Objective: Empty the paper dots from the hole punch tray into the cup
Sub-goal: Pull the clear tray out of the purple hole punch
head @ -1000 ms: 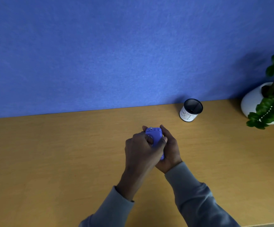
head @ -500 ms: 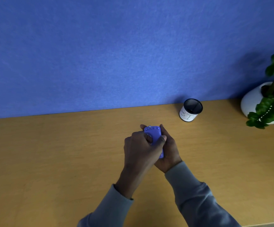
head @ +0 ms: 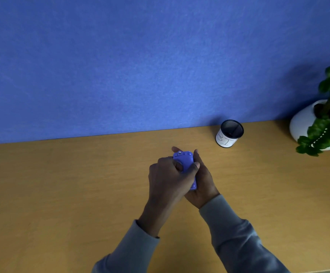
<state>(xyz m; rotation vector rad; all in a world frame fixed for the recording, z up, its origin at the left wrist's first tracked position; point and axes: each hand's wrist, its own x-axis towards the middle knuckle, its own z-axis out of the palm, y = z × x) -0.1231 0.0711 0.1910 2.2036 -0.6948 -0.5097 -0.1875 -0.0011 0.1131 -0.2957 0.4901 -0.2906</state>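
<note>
— Changed since before?
— Hardly: still clasped over the wooden desk (head: 61, 194), left hand (head: 168, 178) and right hand (head: 201, 184) both wrapped around the purple hole punch (head: 185, 160).
— Around?
— Potted plant (head: 325, 123) far right; mesh cup (head: 229, 133) well apart by the blue wall (head: 140, 56), unobstructed.

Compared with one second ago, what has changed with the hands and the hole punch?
Almost nothing. Both hands, left hand and right hand, still grip the purple hole punch above the desk, with only a slight shift of the fingers. The cup and the plant stayed in place.
</note>
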